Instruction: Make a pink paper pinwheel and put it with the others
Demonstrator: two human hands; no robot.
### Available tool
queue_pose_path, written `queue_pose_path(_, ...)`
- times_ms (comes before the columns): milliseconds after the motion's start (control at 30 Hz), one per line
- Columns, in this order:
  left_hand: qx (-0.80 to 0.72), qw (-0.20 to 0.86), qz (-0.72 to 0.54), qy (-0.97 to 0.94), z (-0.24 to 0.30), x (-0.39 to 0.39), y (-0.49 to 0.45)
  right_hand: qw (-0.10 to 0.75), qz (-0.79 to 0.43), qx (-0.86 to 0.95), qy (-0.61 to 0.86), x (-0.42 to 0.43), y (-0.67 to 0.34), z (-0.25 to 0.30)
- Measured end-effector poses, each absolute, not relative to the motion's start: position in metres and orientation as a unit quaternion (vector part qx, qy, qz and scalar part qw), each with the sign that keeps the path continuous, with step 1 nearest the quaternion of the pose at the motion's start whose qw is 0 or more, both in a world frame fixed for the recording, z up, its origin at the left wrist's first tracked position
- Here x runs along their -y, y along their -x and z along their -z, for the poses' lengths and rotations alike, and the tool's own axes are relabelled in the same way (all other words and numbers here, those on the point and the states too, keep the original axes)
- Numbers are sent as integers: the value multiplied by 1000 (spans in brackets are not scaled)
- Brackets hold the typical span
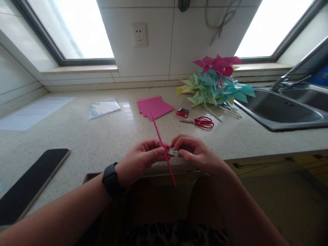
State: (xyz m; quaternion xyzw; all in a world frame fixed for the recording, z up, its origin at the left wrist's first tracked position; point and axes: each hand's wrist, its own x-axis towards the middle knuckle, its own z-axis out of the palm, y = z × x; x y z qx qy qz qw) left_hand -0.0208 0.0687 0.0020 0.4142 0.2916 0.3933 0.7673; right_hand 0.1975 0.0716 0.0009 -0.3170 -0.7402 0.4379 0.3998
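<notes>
My left hand [143, 156] pinches a thin pink stick [156, 128] between thumb and fingers. The stick slants across the counter's front edge, its lower end hanging past it. With thumb and fingers my right hand [196, 151] grips a small roll of clear tape [173, 152], which sits right beside the stick; whether a strip is stuck to the stick I cannot tell. Beyond the hands lie several pink paper squares [160, 108], red-handled scissors [202, 122] and a small red and black box [182, 112].
Pink, blue and pale green paper pinwheels [212, 82] are heaped at the back right, beside a steel sink [287, 106]. A clear plastic sleeve [104, 108], a printed sheet [33, 111] and a dark flat slab [33, 184] lie on the left of the counter [92, 136].
</notes>
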Motion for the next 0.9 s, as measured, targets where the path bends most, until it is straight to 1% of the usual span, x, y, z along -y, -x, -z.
queue_pose_path(167, -296, 761, -385, -431, -2, -68, 21, 378, -403, 753, 358, -68, -194, -1)
queue_pose_path(333, -293, 764, -395, -418, -3, -68, 20, 390, -453, 748, 287, -72, -201, -1)
queue_pose_path(433, -295, 765, -399, -409, -4, -68, 20, 395, -463, 748, 265, -74, -205, 1)
queue_pose_path(567, -300, 763, -396, -414, -5, -68, 20, 396, -445, 755, 273, -74, -204, 1)
queue_pose_path(733, -307, 757, -384, -430, -5, -68, 19, 373, -414, 775, 297, -71, -200, -2)
queue_pose_path(900, -303, 757, -384, -433, -4, -68, 20, 389, -412, 774, 281, -72, -201, -1)
